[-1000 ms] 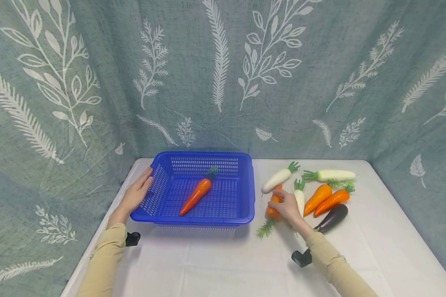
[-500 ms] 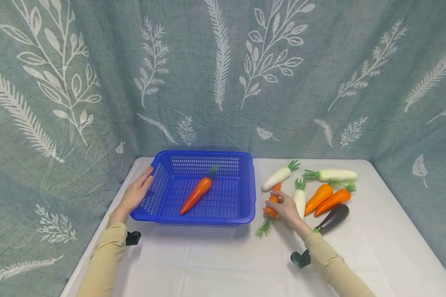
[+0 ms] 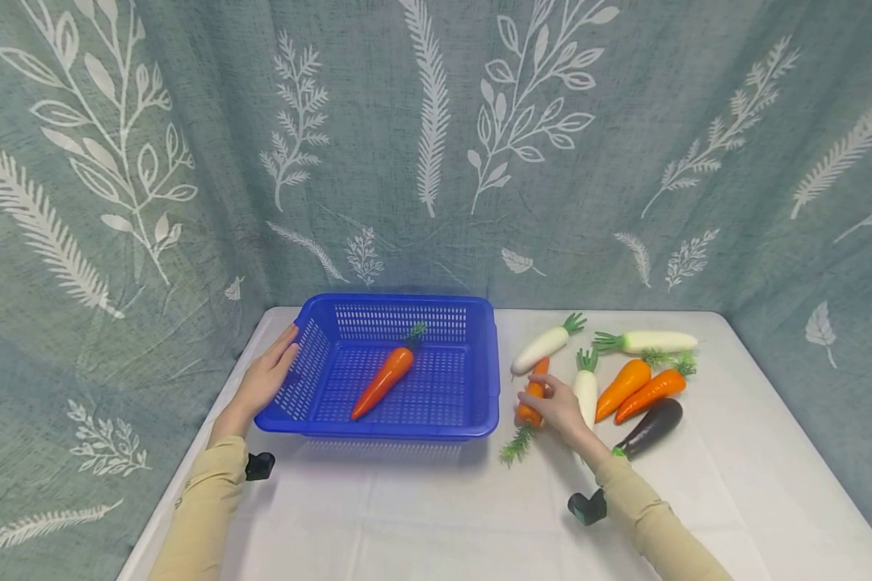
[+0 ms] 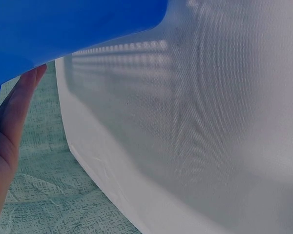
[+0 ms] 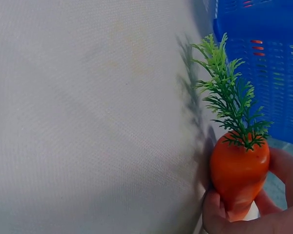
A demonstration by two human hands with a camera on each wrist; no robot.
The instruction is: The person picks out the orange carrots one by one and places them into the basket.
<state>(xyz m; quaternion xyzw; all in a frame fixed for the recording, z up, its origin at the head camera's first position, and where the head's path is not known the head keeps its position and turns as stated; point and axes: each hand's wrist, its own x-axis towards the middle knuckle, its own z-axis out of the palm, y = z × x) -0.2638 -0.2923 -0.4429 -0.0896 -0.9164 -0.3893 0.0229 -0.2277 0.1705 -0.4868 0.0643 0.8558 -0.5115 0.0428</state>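
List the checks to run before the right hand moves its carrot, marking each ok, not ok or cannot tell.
1. Right hand grips the held carrot: ok, thumb and fingers pinch it.
2. Left hand at the basket: ok, against its left side.
3. Space inside: ok, only one other carrot lies there.
4. Held carrot over the basket: not ok, it is outside, to the right.
5. Held carrot off the table: cannot tell.
6. Tip free of the nearest radish: cannot tell, they look very close.
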